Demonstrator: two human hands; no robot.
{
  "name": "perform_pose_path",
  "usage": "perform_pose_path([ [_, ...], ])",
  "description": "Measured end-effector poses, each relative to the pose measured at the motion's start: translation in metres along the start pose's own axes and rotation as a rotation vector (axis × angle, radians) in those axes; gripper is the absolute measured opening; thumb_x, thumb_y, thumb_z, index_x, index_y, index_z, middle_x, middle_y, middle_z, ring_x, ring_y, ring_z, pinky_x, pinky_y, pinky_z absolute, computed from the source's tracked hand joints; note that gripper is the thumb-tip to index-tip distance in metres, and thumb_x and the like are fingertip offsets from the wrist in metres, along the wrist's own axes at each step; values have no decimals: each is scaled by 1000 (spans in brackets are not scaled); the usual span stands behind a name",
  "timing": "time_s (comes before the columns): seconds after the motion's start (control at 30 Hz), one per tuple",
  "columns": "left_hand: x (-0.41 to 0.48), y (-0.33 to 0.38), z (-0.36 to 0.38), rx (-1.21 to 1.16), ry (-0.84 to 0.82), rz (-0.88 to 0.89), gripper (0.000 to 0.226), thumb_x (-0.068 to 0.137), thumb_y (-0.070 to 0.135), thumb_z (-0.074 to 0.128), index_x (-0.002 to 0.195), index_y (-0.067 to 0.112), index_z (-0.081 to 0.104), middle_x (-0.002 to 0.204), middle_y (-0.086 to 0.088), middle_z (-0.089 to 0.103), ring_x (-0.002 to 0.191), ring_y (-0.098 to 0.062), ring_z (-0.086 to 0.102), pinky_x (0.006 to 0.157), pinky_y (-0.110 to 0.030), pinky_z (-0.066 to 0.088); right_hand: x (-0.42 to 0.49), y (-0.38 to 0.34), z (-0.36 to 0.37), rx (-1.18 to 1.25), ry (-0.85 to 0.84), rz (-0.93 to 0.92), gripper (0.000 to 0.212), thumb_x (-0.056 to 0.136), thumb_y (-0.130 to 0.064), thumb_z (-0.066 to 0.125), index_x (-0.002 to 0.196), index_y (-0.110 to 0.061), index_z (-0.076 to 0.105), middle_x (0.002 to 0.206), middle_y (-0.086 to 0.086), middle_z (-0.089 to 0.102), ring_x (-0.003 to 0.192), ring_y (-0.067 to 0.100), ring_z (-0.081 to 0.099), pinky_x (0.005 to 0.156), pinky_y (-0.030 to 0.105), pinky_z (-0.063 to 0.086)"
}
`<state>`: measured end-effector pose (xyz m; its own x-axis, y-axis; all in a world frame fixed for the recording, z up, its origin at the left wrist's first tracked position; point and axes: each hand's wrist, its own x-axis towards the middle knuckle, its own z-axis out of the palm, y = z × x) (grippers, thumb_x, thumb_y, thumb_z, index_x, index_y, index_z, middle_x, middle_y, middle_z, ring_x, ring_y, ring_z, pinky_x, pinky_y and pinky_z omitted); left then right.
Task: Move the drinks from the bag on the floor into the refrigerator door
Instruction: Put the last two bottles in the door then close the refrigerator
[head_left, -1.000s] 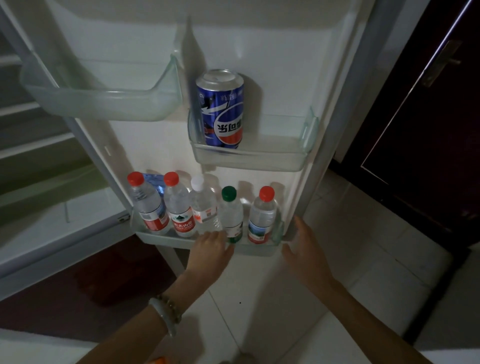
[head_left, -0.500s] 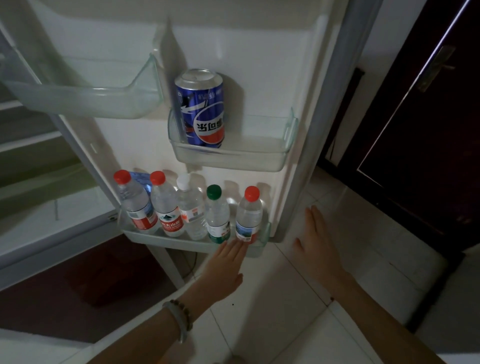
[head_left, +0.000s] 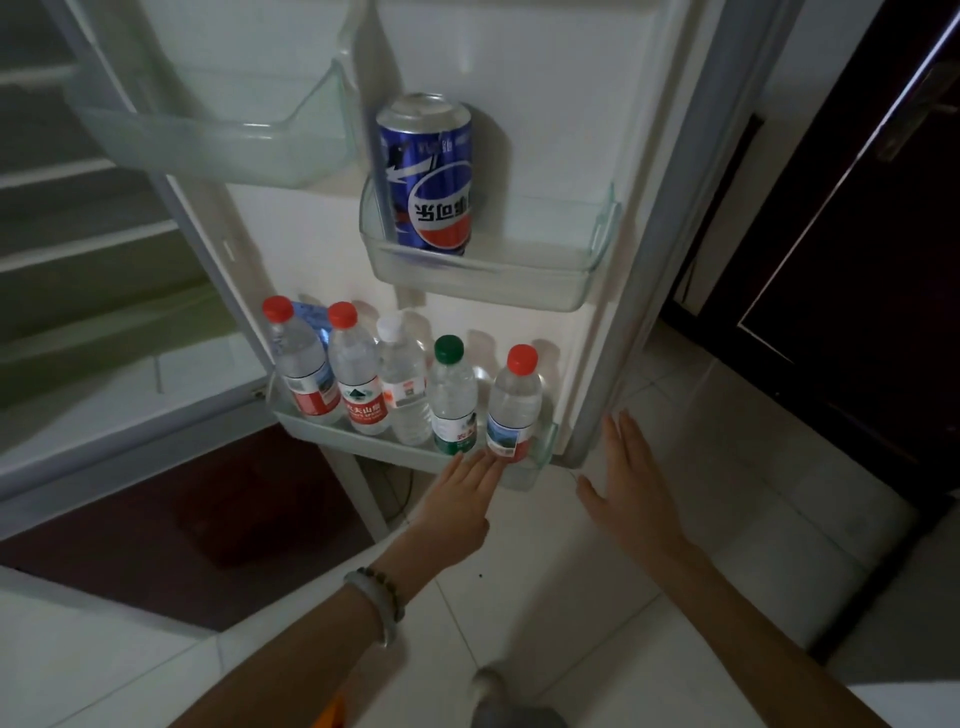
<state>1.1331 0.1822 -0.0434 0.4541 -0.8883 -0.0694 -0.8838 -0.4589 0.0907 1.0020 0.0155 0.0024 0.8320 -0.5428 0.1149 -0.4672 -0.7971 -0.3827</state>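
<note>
The refrigerator door (head_left: 545, 104) stands open before me. Its bottom shelf (head_left: 363, 441) holds several water bottles in a row, with red, white and green caps; the rightmost is a red-capped bottle (head_left: 514, 405). A blue cola can (head_left: 428, 176) stands in the middle shelf (head_left: 519, 280). My left hand (head_left: 457, 499) is flat and empty, fingertips touching the front of the bottom shelf under the two right bottles. My right hand (head_left: 628, 493) is empty with fingers spread, held by the door's lower right edge. The bag is out of sight.
An empty clear bin (head_left: 218, 140) hangs at the door's upper left. The fridge interior (head_left: 78, 260) with its shelves lies to the left. A dark wooden door (head_left: 857, 260) stands at right. Pale floor tiles (head_left: 571, 623) lie below. A bracelet (head_left: 379, 603) circles my left wrist.
My left hand has slid right along the bottom shelf's front, from under the middle bottles to under the right ones. My right hand has drifted right, off the shelf corner, toward the door's edge.
</note>
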Motion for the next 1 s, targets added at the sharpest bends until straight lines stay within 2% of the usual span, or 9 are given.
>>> perform_pose_path([
  [0.17,-37,-3,6,50,20,-19,81,88,20,49,148,12,-5,158,-6,-3,144,-21,-7,115,-40,-9,-39,-24,-1,-4,47,-33,76,84,-26,63,144,-3,22,153,18,18,142,30,15,111,38,20],
  [0.33,-83,-9,15,76,17,-59,82,88,19,48,148,12,-8,157,-5,-8,143,-21,-11,112,-39,-12,-88,-49,-3,-4,121,-75,77,79,-47,40,140,-1,32,147,23,30,135,35,30,106,41,26],
  [0.4,-103,-13,17,87,21,-68,82,88,18,48,148,12,-8,157,-4,-8,143,-21,-11,113,-40,-11,-108,-58,-5,7,154,-95,76,79,-47,40,138,0,35,144,24,35,132,36,35,105,42,27],
  [0.57,-153,-31,24,49,81,-120,71,90,24,49,149,13,9,157,-5,10,144,-22,3,115,-40,0,-152,-79,-17,9,270,-191,70,82,-43,45,135,1,39,140,25,40,130,35,35,104,41,29],
  [0.67,-187,-38,20,-13,111,-181,69,87,21,52,147,13,19,155,-7,19,143,-23,12,115,-39,4,-170,-89,-27,40,312,-226,72,81,-42,46,139,-1,33,144,23,36,133,34,32,106,41,31],
  [0.73,-208,-38,9,-114,178,-249,67,82,15,52,143,6,27,151,-14,28,140,-28,23,115,-43,12,-178,-97,-33,70,321,-277,75,82,-42,46,142,-2,26,147,21,30,135,31,29,107,40,30],
  [0.83,-242,-37,-7,-240,362,-306,67,74,26,44,134,-3,37,138,-21,43,126,-37,42,106,-51,33,-187,-115,-36,123,289,-390,78,86,-36,56,146,-9,13,153,14,17,138,19,18,108,36,25],
  [0.9,-264,-34,-19,-258,468,-302,63,80,25,44,136,-1,34,141,-19,40,130,-33,39,108,-47,32,-190,-128,-33,132,257,-456,82,87,-32,58,147,-13,5,154,10,11,138,12,12,109,32,21],
  [1.0,-300,-21,-41,-248,619,-335,60,87,22,53,140,4,29,148,-16,30,138,-24,27,113,-39,24,-194,-148,-23,143,177,-608,75,91,-41,43,147,-10,3,152,16,18,138,19,19,112,22,18],
])
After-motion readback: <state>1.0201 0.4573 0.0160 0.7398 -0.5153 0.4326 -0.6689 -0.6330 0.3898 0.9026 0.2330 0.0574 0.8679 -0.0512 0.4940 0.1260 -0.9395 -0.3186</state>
